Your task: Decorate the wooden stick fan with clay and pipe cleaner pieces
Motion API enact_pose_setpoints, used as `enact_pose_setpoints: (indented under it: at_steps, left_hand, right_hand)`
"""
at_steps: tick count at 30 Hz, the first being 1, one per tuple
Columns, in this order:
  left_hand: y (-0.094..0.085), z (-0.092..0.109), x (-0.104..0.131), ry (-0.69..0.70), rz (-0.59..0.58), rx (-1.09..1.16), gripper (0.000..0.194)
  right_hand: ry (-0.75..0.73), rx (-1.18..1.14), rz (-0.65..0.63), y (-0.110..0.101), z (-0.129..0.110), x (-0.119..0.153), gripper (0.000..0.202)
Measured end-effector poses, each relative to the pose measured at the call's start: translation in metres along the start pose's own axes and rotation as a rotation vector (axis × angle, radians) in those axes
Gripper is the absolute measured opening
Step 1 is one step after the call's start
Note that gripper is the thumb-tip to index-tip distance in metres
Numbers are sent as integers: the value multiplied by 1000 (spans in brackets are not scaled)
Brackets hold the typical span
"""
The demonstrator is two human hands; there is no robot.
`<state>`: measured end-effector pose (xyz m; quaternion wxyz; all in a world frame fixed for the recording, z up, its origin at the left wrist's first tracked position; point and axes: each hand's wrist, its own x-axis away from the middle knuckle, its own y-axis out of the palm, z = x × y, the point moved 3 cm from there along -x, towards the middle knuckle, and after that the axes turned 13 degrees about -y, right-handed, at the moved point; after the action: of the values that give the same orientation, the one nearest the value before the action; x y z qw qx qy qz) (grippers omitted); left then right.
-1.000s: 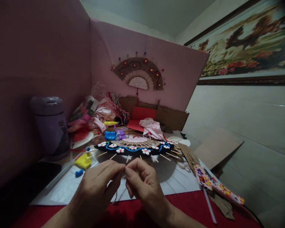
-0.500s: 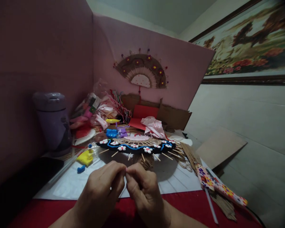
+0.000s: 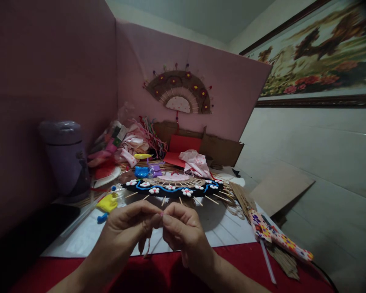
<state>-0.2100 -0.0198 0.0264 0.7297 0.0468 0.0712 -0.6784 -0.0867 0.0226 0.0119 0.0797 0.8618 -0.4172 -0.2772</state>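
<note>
Low in the head view, my left hand (image 3: 125, 228) and my right hand (image 3: 186, 232) meet fingertip to fingertip. Both are closed in a pinch on a tiny pink piece (image 3: 162, 214), mostly hidden by the fingers. A thin strand (image 3: 148, 246) hangs below my left fingers; its upper end is hidden. Just beyond the hands, a fan (image 3: 171, 188) of thin sticks with a black band, a wavy blue line and white flowers is raised above the white sheet (image 3: 82, 236). Yellow clay (image 3: 108, 202) and a blue lump (image 3: 102, 218) are left of my left hand.
A purple tumbler (image 3: 65, 158) stands at the left. Behind the fan are blue packets (image 3: 142, 171), crumpled dotted fabric (image 3: 195, 162) and cardboard (image 3: 222, 146). A second fan (image 3: 178, 89) hangs on the pink panel. A flower-patterned glue gun (image 3: 280, 238) lies right.
My hands have turned slightly and their lower fingers have loosened, while the fingertips stay together. The strand below the left fingers now shows clearly. The camera view has shifted a little.
</note>
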Motion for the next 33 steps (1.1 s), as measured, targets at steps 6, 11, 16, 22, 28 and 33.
enact_pose_setpoints:
  at_steps: [6,11,16,22,28,33]
  left_hand:
    - [0,2,-4,-193,-84,109,13]
    - [0,1,-4,-242,-119,145,18]
    - [0,3,-2,-199,-39,93,22]
    - [-1,6,1,-117,93,21,22]
    - [0,8,3,-52,46,-7,16]
    - [0,6,3,-36,38,-30,17]
  right_hand:
    - [49,-6,-6,1,-7,-1,25]
    - [33,-33,-53,1,-3,-1,25]
    - [-109,240,-75,2,-8,2,22]
    - [-501,814,-187,8,-17,11,9]
    - [-415,788,-110,6,-17,8,14]
    - [-284,621,-78,4,-17,8,21]
